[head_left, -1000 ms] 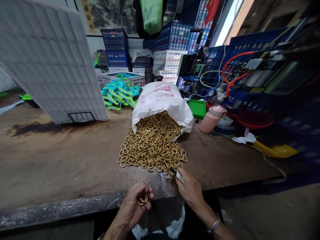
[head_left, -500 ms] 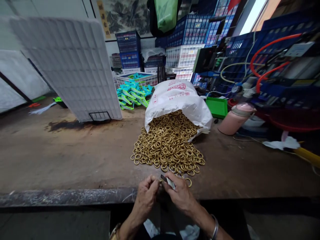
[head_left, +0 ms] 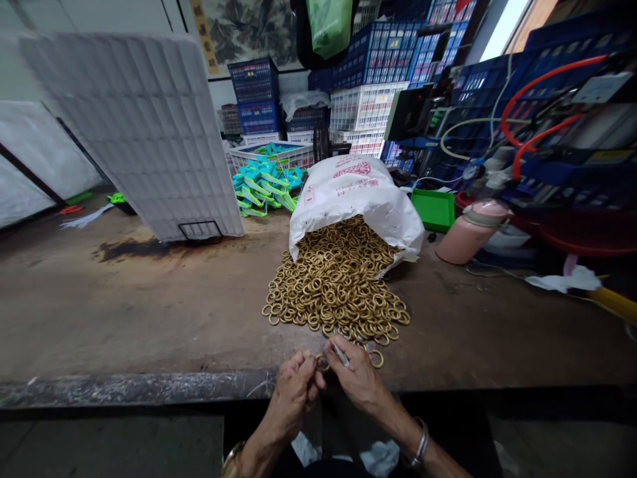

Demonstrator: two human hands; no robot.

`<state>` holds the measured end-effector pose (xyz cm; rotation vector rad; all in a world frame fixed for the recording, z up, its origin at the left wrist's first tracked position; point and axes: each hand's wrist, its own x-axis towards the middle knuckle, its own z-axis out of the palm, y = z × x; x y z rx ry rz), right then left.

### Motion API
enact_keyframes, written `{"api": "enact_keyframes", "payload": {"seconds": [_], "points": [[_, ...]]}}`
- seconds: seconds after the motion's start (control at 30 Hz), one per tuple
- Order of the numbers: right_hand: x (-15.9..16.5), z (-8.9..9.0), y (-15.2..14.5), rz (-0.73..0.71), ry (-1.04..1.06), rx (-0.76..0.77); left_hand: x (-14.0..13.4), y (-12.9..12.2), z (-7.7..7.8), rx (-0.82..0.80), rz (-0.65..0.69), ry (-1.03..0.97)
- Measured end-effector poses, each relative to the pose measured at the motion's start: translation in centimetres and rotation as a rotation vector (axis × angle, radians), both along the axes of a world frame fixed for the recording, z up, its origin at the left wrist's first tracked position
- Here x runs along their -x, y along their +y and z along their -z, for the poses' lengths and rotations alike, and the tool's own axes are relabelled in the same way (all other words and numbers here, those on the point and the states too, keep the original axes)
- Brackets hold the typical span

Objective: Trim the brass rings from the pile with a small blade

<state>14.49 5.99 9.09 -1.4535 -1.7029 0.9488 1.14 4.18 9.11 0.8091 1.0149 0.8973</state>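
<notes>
Plastic crates [head_left: 369, 106] are standing before a pale wall [head_left: 292, 83].
A landscape painting [head_left: 249, 40] is hanging behind; grey floor [head_left: 109, 441] is showing below.

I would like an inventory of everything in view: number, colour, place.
table: one, brown, foreground
sack: one, white, on table
rings: many, gold, heaped at sack's mouth
plastic pieces: several, turquoise and green, behind sack
panel: one, whitish, upright at left
tray: one, green, right of sack
bottle: one, pink, right of tray
basin: at least one, red, far right
crates: many, blue and white, background
hoses: several, red and pale, upper right
wall picture: one, grey, back
bag: one, green, hanging at back
tool: one, pale, in right hand
bracelets: two, metallic, one per wrist
left hand: one, bare, pinching a ring
right hand: one, bare, holding the tool
</notes>
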Motion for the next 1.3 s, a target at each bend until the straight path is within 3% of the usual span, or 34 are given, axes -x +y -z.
{"api": "enact_keyframes", "payload": {"seconds": [0.23,0.43,0.63,0.8,1.0,1.3], "points": [[0.1,-0.6,0.0,-0.063,0.031,0.114,-0.1,0.1,-0.9,-0.119,-0.014,0.185],[0.3,-0.7,-0.2,-0.048,0.039,0.111,0.3,-0.2,-1.0,-0.057,0.082,0.112],[0.5,-0.9,0.0,-0.029,0.105,0.126,0.3,-0.5,-0.2,0.003,0.042,-0.048],[0.0,-0.6,-0.4,-0.007,-0.117,-0.013,0.3,-0.6,-0.1,-0.006,0.013,-0.075],[-0.2,-0.6,-1.5,-0.143,-0.409,-0.096,0.4,-0.3,-1.5,0.009,-0.006,-0.064],[0.1,-0.7,-1.4,-0.130,-0.485,-0.136,0.4,-0.2,-1.6,-0.045,-0.013,-0.026]]}}
